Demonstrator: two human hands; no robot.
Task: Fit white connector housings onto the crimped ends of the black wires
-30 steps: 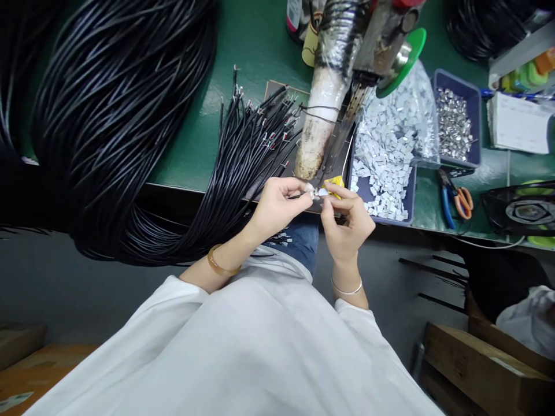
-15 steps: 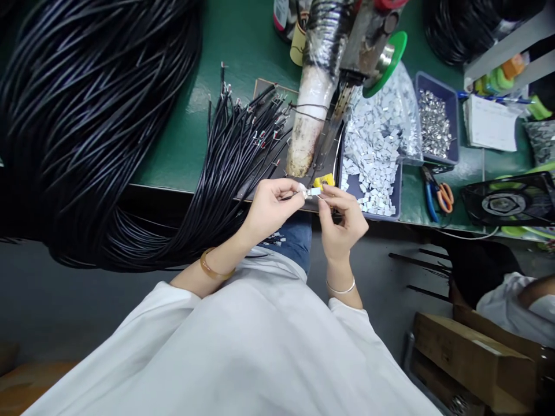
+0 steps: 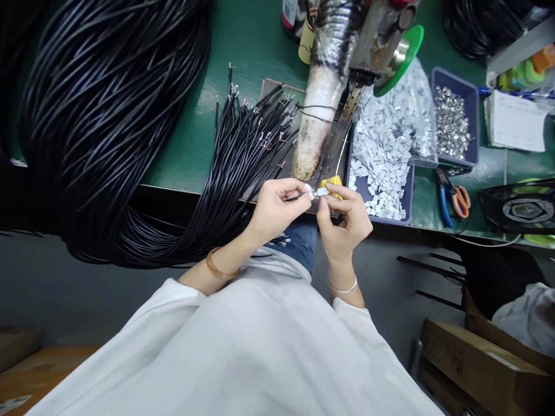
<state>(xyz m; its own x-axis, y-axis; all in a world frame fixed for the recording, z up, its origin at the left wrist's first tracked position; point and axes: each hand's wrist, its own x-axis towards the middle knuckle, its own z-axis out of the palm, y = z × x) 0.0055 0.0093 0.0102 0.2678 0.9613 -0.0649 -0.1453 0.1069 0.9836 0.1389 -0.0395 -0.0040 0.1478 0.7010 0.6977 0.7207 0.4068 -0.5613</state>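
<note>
My left hand [image 3: 280,208], with white coverings on the fingertips, is closed in a pinch on the end of a thin black cable [image 3: 293,199]. Opposite it, my right hand [image 3: 344,222] pinches a small pale plastic connector housing [image 3: 322,192]. The housing meets the cable end between my fingertips; how far one sits inside the other is too small to tell. Just behind the right fingers lies a yellow piece [image 3: 332,184], partly covered by them. A thin white strand [image 3: 342,153] runs up from there towards a soldering-type stand [image 3: 355,92].
Black cables [image 3: 243,144] with stripped ends lie at left beside a large cable bundle [image 3: 108,115]. A wrapped white tube [image 3: 314,124] points down ahead of my hands. Rightwards are a tray [image 3: 405,214] of pale housings, a bin [image 3: 474,133] of metal parts and pliers [image 3: 453,199].
The view has shifted slightly, so the bench things appear further right. Both hands keep their pinch at the cable end and housing. The white strand behind the right fingers now shows clearly.
</note>
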